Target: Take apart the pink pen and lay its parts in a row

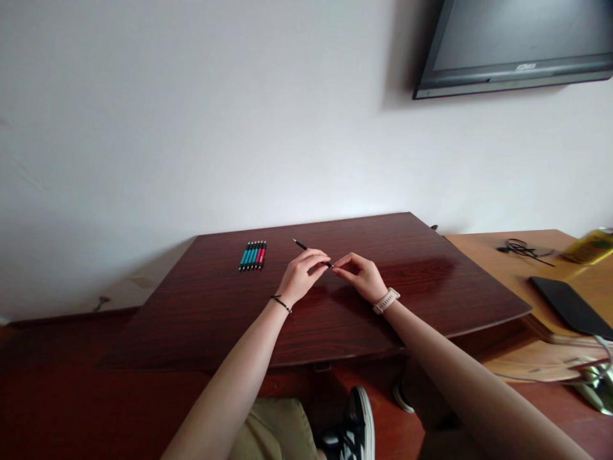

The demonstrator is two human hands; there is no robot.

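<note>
Over the dark red-brown wooden table (201, 319), my left hand (301, 276) grips a thin black pen (306, 246) whose tip points away to the upper left. My right hand (360, 275), with a pale watch on its wrist, pinches the near end of the same pen with its fingertips. The two hands meet at the middle of the table. A row of several pens (253, 255), teal ones and a red one, lies side by side on the table to the left of my hands.
A lighter wooden desk (483, 255) stands at the right with a black tablet (572, 306), a coiled black cable (522, 248) and a yellow packet (591, 246). A dark screen (517, 45) hangs on the white wall. My knees and a black shoe (357, 425) show below.
</note>
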